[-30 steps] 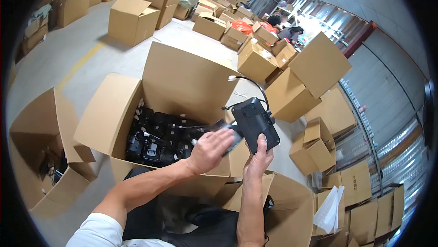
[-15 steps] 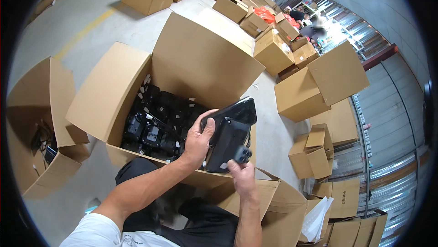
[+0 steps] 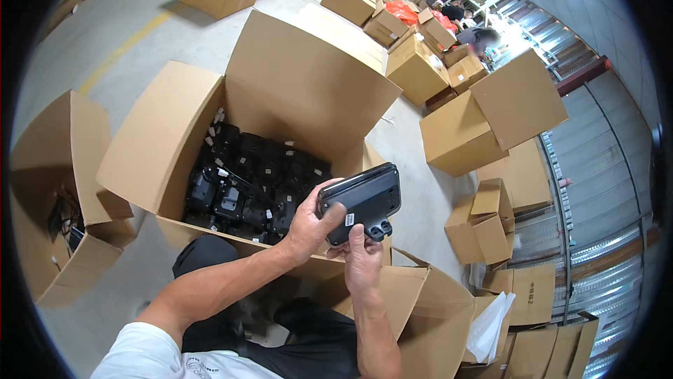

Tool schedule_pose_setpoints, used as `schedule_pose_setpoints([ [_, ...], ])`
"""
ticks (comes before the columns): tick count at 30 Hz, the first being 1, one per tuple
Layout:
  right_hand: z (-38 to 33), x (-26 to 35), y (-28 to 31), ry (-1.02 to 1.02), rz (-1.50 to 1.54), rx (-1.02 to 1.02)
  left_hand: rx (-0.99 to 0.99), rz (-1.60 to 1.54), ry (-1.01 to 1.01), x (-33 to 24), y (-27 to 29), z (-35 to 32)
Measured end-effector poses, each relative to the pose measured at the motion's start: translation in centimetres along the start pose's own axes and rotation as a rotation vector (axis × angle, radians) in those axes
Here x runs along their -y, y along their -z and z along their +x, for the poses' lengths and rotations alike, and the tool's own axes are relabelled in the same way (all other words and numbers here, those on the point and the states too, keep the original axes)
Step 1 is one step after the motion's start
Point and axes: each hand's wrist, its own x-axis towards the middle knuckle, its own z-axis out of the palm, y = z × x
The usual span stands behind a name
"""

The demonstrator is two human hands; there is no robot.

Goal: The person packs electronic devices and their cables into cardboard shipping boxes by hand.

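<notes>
A flat black plastic device [image 3: 373, 199] with rounded corners, a small white label and a lobed knob-like piece at its lower corner is held tilted above the near right side of a large open carton [image 3: 308, 64]. My left hand [image 3: 308, 227] grips its left edge, thumb across the face. Its lower edge is in my right hand [image 3: 362, 260], thumb on the face beside the lobed piece; the other fingers are mostly hidden underneath. Inside the carton lie several similar black units [image 3: 242, 193] with cables and white connectors.
Another open carton [image 3: 91, 162] with cables in it stands at the left. Close on my right is an open carton [image 3: 434, 309], with white packing sheet [image 3: 488, 330] beside it. Several cartons line the right wall and far floor, where people [image 3: 480, 37] are present.
The device has turned so that its labelled face shows more fully. My right hand has shifted slightly left and now grips its lower edge; my left hand still holds on.
</notes>
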Motion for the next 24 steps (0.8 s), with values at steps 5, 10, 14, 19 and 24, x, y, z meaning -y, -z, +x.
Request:
schedule_pose_setpoints([
  [5, -0.6, 0.9, 0.0, -0.064, -0.103, 0.020, 0.005, 0.291, 0.019, -1.9, -1.0, -0.3],
  [10, -2.3, 1.8, 2.0, 0.297, -0.603, -0.071, -0.152, 0.166, 0.018, -2.7, 0.4, 0.8],
  [14, -0.5, 2.3, 3.5, 0.583, -0.454, -0.473, -0.076, -0.027, 0.153, -2.9, 1.4, 1.8],
  [19, -0.6, 1.5, 3.9, 0.204, 0.079, -0.047, 0.054, 0.153, 0.149, -2.6, 0.9, 1.1],
  [24, -1.0, 3.1, 0.9, 0.965, -1.053, -0.260, 0.044, 0.144, 0.296, -1.6, 1.8, 1.4],
])
